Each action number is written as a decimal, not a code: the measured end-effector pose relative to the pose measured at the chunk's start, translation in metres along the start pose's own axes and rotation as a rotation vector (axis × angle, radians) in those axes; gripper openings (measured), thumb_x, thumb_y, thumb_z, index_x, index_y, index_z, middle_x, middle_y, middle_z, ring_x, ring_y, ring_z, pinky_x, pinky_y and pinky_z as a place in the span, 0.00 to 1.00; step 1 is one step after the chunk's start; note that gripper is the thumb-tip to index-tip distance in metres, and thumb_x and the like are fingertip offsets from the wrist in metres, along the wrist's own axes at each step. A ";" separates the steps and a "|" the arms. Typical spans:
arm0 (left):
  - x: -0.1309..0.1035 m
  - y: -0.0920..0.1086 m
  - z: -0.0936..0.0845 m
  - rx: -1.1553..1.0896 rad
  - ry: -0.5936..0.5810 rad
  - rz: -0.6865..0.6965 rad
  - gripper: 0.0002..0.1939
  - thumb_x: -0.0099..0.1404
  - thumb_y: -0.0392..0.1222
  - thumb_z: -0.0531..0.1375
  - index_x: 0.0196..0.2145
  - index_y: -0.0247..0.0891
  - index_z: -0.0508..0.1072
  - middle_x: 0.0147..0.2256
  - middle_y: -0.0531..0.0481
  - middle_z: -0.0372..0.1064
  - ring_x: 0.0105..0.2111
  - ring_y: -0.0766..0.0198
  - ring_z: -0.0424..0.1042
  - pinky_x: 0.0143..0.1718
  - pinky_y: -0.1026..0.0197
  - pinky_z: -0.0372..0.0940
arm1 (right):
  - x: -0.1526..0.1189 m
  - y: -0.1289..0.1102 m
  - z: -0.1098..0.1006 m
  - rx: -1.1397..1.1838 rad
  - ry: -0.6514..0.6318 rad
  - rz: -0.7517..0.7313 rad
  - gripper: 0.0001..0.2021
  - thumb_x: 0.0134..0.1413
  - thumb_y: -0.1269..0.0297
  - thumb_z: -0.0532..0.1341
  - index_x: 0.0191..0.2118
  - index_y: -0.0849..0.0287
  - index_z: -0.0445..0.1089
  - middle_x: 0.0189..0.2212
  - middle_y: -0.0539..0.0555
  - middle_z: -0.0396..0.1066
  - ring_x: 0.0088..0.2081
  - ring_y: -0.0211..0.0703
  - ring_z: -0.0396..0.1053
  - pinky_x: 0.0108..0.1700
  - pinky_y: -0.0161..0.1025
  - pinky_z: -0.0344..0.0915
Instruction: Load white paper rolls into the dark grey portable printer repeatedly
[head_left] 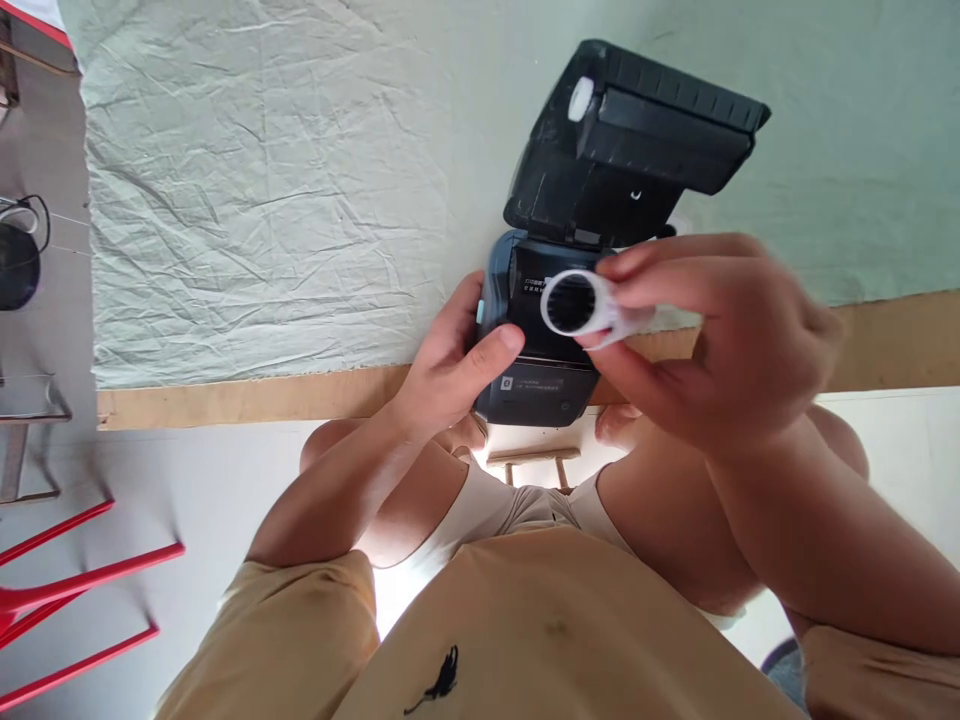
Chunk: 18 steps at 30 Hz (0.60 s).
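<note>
A dark label printer [536, 385] sits at the near edge of the table, its black lid [637, 130] swung up and away from me. My left hand [457, 360] grips the printer's left side, thumb on top and fingers around the side. Between the thumb and fingers of my right hand [720, 330] is a small white paper roll [611, 310] with a wide hollow core facing left. The roll is over the printer's open compartment [540, 320]; whether they touch I cannot tell. My right hand is slightly blurred.
A wrinkled pale green cloth [277, 200] covers the table, with a wooden edge [225, 400] along the front. Red legs of a piece of furniture [90, 585] stand on the floor at left. Beyond the table's left side is a dark round object [16, 265].
</note>
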<state>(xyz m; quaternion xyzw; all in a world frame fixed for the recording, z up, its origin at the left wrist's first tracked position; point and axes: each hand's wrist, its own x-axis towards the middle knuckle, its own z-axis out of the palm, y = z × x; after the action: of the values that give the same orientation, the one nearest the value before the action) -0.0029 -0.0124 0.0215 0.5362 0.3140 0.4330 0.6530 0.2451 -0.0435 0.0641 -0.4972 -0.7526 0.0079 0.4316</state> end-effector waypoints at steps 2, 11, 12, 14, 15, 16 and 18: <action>0.000 0.001 -0.003 0.008 -0.024 -0.015 0.41 0.76 0.84 0.74 0.66 0.47 0.86 0.52 0.43 0.88 0.49 0.44 0.90 0.49 0.46 0.84 | 0.005 -0.006 0.006 -0.044 0.075 -0.082 0.09 0.81 0.70 0.67 0.52 0.45 0.79 0.50 0.49 0.95 0.47 0.51 0.93 0.46 0.50 0.80; -0.001 -0.001 -0.003 0.021 -0.048 0.023 0.33 0.83 0.75 0.70 0.68 0.47 0.87 0.55 0.42 0.88 0.52 0.46 0.88 0.52 0.47 0.85 | 0.006 -0.004 0.006 -0.001 0.138 -0.191 0.12 0.79 0.73 0.71 0.44 0.46 0.76 0.42 0.42 0.94 0.48 0.46 0.94 0.48 0.50 0.76; -0.001 -0.003 -0.004 0.015 -0.053 0.025 0.35 0.82 0.76 0.70 0.69 0.47 0.87 0.56 0.42 0.89 0.52 0.46 0.88 0.53 0.47 0.85 | 0.005 -0.004 0.004 0.016 0.097 -0.220 0.10 0.80 0.70 0.72 0.46 0.46 0.77 0.42 0.42 0.94 0.49 0.47 0.93 0.50 0.50 0.77; 0.000 -0.004 -0.007 -0.005 -0.074 0.037 0.40 0.80 0.80 0.70 0.71 0.48 0.86 0.59 0.40 0.89 0.55 0.44 0.88 0.54 0.46 0.85 | 0.001 -0.003 -0.003 0.054 -0.049 -0.271 0.04 0.84 0.62 0.73 0.50 0.46 0.80 0.46 0.45 0.94 0.54 0.48 0.93 0.55 0.49 0.78; 0.000 -0.003 -0.008 -0.013 -0.085 0.046 0.42 0.78 0.81 0.71 0.73 0.48 0.86 0.61 0.40 0.89 0.56 0.43 0.88 0.55 0.46 0.85 | -0.001 -0.002 -0.006 0.071 -0.112 -0.286 0.02 0.85 0.60 0.73 0.52 0.46 0.81 0.48 0.46 0.95 0.57 0.49 0.93 0.57 0.49 0.78; 0.000 -0.002 -0.007 -0.011 -0.087 0.055 0.44 0.76 0.82 0.73 0.73 0.49 0.86 0.62 0.41 0.89 0.58 0.42 0.88 0.58 0.45 0.85 | -0.002 -0.001 -0.008 0.085 -0.158 -0.291 0.02 0.85 0.58 0.72 0.54 0.47 0.82 0.50 0.47 0.95 0.59 0.49 0.92 0.58 0.49 0.78; -0.001 0.001 -0.005 0.028 -0.043 0.037 0.43 0.74 0.78 0.78 0.74 0.51 0.85 0.66 0.43 0.88 0.64 0.41 0.87 0.65 0.44 0.84 | -0.004 0.001 -0.011 0.104 -0.176 -0.287 0.05 0.87 0.56 0.70 0.56 0.47 0.82 0.51 0.48 0.95 0.60 0.49 0.91 0.58 0.50 0.79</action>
<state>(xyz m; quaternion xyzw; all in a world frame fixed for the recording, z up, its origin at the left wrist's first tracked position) -0.0082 -0.0106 0.0215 0.5601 0.2959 0.4289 0.6440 0.2541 -0.0504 0.0683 -0.3588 -0.8495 0.0287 0.3857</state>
